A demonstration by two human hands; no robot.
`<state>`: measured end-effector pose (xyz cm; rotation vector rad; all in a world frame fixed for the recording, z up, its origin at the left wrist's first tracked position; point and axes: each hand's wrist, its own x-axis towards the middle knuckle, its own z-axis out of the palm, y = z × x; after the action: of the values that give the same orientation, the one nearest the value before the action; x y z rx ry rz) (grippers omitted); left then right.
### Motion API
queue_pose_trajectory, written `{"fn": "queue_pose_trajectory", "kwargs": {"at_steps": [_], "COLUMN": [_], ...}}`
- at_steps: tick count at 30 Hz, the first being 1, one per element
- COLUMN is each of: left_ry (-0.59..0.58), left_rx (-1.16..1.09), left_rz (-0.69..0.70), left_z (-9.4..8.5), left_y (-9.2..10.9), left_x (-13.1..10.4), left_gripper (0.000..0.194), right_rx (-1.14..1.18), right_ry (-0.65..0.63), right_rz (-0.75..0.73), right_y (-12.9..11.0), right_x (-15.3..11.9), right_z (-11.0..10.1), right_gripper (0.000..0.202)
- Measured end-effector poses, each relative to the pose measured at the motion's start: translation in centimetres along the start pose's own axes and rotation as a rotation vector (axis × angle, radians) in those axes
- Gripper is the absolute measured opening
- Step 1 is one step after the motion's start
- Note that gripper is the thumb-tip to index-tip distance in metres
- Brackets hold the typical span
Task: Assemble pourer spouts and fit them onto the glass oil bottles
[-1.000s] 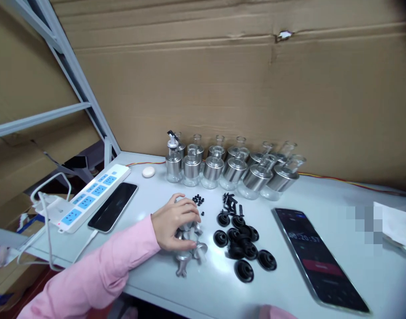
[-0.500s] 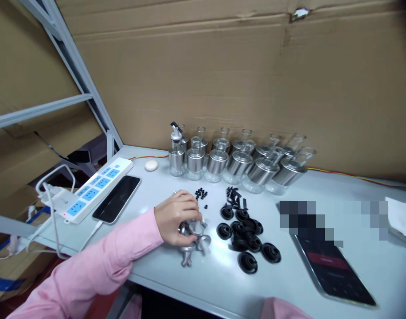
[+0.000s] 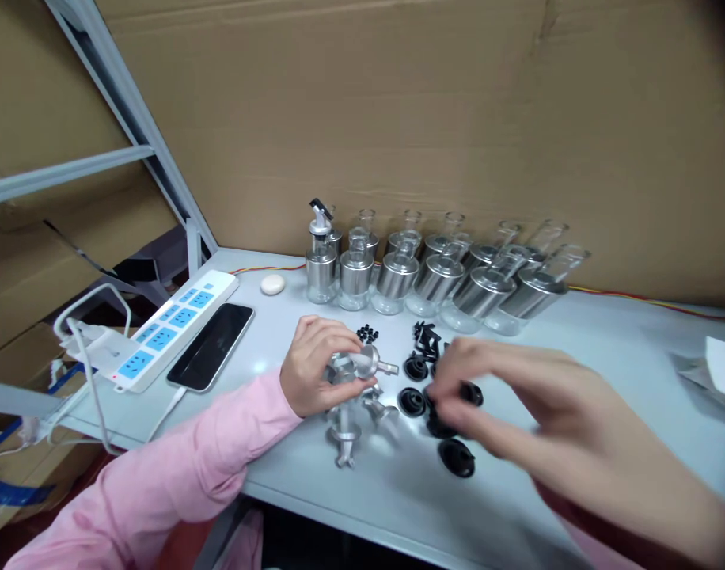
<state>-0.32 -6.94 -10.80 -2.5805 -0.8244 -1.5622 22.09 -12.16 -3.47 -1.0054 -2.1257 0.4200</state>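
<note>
- Right hand [image 3: 552, 412]: nearest the camera, motion-blurred, reaching in above the black stepped stoppers [image 3: 457, 457]. Thumb and forefinger are bent with their tips close together; whether the fingers grip a stopper cannot be told.
- Pink sleeve [image 3: 178, 483]: covers the left arm, which crosses the front edge of the light grey surface [image 3: 315, 475].
- Loose metal pourer fittings [image 3: 345, 435]: grouped below and beside the left hand, flared discs with forked ends, lying at mixed angles.
- Left hand [image 3: 318, 368]: fingers drawn in to the width of one metal pourer fitting [image 3: 367, 362], clasped between thumb and fingertips. The fitting is tilted, its narrow stem pointing right.
- Black stepped stoppers: scattered right of the fittings, partly hidden by the right hand.
- Smartphone [image 3: 211, 348]: face up, screen dark, left of the left hand, beside the white power strip [image 3: 164, 339].
- Small black rings [image 3: 368, 333]: clustered just beyond the left hand.
- Small black levers [image 3: 427, 340]: piled beyond the stoppers.
- White oval disc [image 3: 273, 285]: near the bottles, on their left.
- Glass bottles [image 3: 398, 275] with metal sleeves: two rows; the front-left bottle carries a fitted pourer [image 3: 320, 222] with a black flap.
- Cardboard wall [image 3: 368, 103]: behind the bottles.
</note>
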Motion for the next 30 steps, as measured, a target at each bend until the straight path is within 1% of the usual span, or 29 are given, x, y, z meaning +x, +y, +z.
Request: {"fn": "queue_pose_trajectory", "kwargs": {"at_steps": [1,3,5,7,10,14,19,21,23,25,27,28,30], "left_ry": [-0.003,-0.023,-0.053,-0.085,-0.132,-0.207,-0.350,-0.339,-0.269,-0.184,-0.131,-0.128,-0.153], "left_rx": [0.004,0.014,0.031,0.050,0.062,0.017,-0.130,-0.154,-0.142,-0.121,-0.103,-0.091,-0.063], "left_rz": [-0.019,-0.066,-0.116,-0.149,-0.157,-0.142,-0.213,-0.212,-0.188,-0.133,-0.060,-0.019,0.052], "left_z": [-0.1,-0.2,-0.3,-0.3,-0.2,0.0,0.1,0.2,0.4,0.6,0.7,0.8,0.8], "left_y": [0.1,0.2,0.2,0.2,0.1,0.2,0.6,0.6,0.5,0.2,0.1,0.1,0.1], "left_x": [0.0,0.1,0.1,0.2,0.2,0.1,-0.1,-0.2,-0.3,-0.5,-0.6,-0.6,-0.5], "left_gripper": [0.029,0.030,0.032,0.036,0.040,0.044,0.050,0.048,0.044,0.050,0.053,0.051,0.039], "right_rx": [0.011,0.021,0.028,0.051,0.083,0.131,0.162,0.159,0.144,0.122,0.098,0.088,0.072], "right_ry": [0.005,0.060,0.091,0.087,0.096,0.096,0.093,0.098,0.123,0.155,0.174,0.175,0.171], "right_rz": [0.013,0.006,-0.054,-0.100,-0.120,-0.127,-0.072,-0.028,0.020,0.053,0.069,0.075,0.089], "right_y": [0.5,1.7,2.5,2.8,2.7,2.5,2.9,3.0,3.1,3.1,3.2,3.2,3.4], "right_x": [0.9,1.9,1.9,1.5,1.1,1.4,1.3,1.1,0.9,0.8,0.8,0.8,0.8], "right_z": [0.5,1.7,2.8,3.5,3.9,4.2,4.7,4.8,4.9,4.9,5.0,5.0,5.2], "right_gripper": [0.009,0.004,0.008,0.014,0.021,0.023,0.016,0.010,0.006,0.005,0.004,0.003,0.001]}}
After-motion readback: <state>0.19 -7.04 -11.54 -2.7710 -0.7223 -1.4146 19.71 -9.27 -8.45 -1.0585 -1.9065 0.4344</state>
